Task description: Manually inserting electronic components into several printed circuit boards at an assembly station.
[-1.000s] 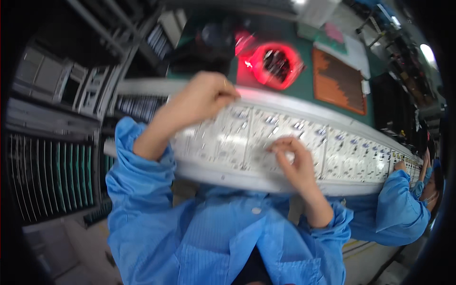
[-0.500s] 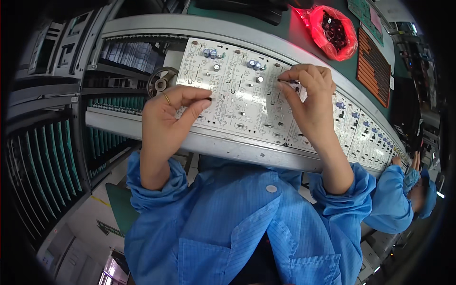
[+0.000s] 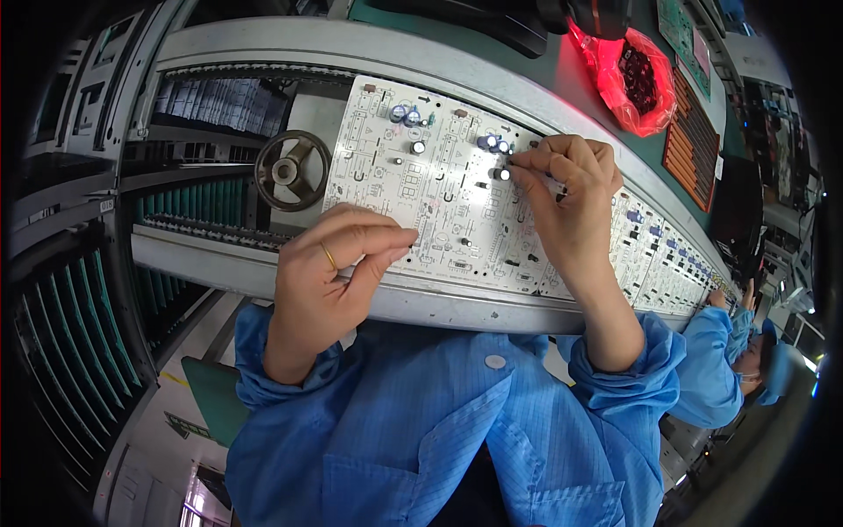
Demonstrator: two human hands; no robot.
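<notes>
the left hand (image 3: 329,268) rests on the white circuit board (image 3: 439,202), its fingers pinched together, holding nothing visible. the right hand (image 3: 571,198) has fingers closed on a small component (image 3: 507,161) at the board.

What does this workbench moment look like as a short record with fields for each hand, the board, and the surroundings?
left hand: fingertips pinched together, resting on the near edge of the white circuit board
right hand: pinching a small component against the board beside the blue capacitors
board: lies flat on the grey conveyor rail
surroundings: handwheel left of board; red bag of parts beyond; co-worker at right
</notes>
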